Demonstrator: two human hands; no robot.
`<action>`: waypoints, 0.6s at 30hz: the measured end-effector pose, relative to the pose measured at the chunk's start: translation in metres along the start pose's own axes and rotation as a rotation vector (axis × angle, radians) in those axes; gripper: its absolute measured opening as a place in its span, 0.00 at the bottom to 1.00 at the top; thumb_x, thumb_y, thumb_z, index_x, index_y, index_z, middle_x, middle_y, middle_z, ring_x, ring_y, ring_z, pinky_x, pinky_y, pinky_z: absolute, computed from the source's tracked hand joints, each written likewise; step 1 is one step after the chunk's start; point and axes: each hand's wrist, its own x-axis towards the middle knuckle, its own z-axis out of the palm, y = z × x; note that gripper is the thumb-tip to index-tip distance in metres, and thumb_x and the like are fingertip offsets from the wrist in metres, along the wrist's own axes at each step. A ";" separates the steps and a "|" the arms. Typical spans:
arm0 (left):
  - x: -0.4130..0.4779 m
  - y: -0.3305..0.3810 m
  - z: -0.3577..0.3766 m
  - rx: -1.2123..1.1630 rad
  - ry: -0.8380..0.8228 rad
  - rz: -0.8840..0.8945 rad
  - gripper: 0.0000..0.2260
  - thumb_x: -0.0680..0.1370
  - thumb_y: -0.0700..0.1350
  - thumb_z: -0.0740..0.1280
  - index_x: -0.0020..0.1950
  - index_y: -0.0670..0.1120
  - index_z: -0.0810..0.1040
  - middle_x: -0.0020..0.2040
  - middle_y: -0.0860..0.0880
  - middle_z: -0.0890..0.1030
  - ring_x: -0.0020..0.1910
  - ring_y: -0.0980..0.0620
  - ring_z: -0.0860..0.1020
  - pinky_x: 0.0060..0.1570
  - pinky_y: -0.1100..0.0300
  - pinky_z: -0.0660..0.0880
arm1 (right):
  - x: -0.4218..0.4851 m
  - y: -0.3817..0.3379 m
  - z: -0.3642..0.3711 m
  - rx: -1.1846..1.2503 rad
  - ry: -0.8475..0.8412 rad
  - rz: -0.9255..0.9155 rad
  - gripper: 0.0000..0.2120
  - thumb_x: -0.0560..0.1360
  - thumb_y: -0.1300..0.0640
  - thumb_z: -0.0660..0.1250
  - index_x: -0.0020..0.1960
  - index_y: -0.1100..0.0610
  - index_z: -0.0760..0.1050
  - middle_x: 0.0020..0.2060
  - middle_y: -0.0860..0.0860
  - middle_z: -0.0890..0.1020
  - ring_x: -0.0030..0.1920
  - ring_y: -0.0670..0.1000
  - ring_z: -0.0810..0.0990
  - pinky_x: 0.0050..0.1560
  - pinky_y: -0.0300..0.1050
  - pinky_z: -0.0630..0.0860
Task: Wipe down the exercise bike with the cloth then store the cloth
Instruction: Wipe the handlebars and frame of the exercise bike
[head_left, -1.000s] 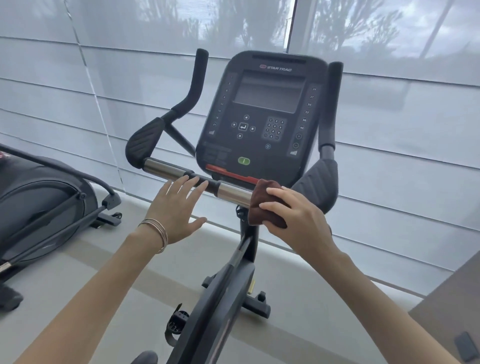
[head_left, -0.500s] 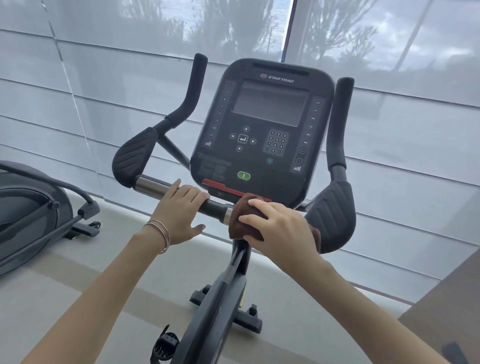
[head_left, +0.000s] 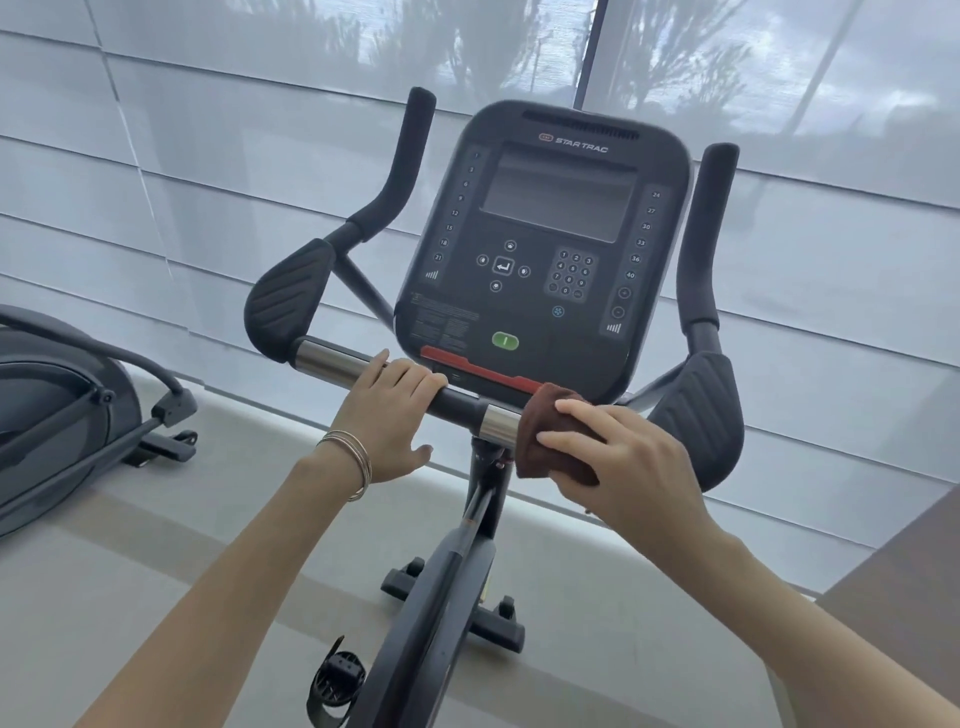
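Observation:
A black exercise bike stands in front of me, its console (head_left: 540, 249) facing me above a horizontal handlebar (head_left: 332, 361) with chrome sections. My left hand (head_left: 387, 410) rests over the bar's black middle part, fingers curled over the top, thumb free below. My right hand (head_left: 618, 457) holds a dark brown cloth (head_left: 550, 441) wrapped around the bar's right chrome section, just under the console. Padded elbow rests sit at the left (head_left: 288, 301) and right (head_left: 698, 415) ends of the bar.
Another grey exercise machine (head_left: 62, 415) stands at the left. Window blinds (head_left: 208, 182) fill the wall behind the bike. The bike's frame (head_left: 441, 597) and a pedal strap (head_left: 335, 680) run down below my arms. A brown surface edge (head_left: 904, 566) shows at the lower right.
My left hand went from hovering near the bar to resting on it. My right hand with the cloth slid left along the bar, then back to the right.

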 end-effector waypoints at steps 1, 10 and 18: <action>0.000 0.000 0.000 -0.002 0.003 0.001 0.31 0.70 0.57 0.67 0.68 0.49 0.62 0.65 0.50 0.69 0.67 0.47 0.64 0.74 0.48 0.49 | 0.007 -0.005 0.002 0.006 -0.011 0.020 0.13 0.62 0.56 0.77 0.46 0.49 0.83 0.50 0.49 0.84 0.43 0.55 0.83 0.40 0.45 0.81; 0.000 -0.004 0.000 -0.013 0.000 0.031 0.31 0.70 0.58 0.67 0.68 0.49 0.61 0.66 0.50 0.69 0.67 0.47 0.64 0.74 0.47 0.51 | 0.012 -0.015 0.013 -0.017 -0.014 -0.022 0.12 0.64 0.58 0.75 0.47 0.51 0.83 0.51 0.53 0.83 0.43 0.57 0.82 0.40 0.49 0.80; 0.001 0.008 0.005 0.023 0.040 -0.029 0.30 0.69 0.60 0.65 0.66 0.48 0.62 0.64 0.48 0.69 0.65 0.45 0.65 0.73 0.45 0.50 | -0.017 0.002 0.001 -0.098 0.078 0.021 0.09 0.68 0.56 0.72 0.48 0.52 0.83 0.52 0.52 0.84 0.45 0.56 0.83 0.42 0.48 0.81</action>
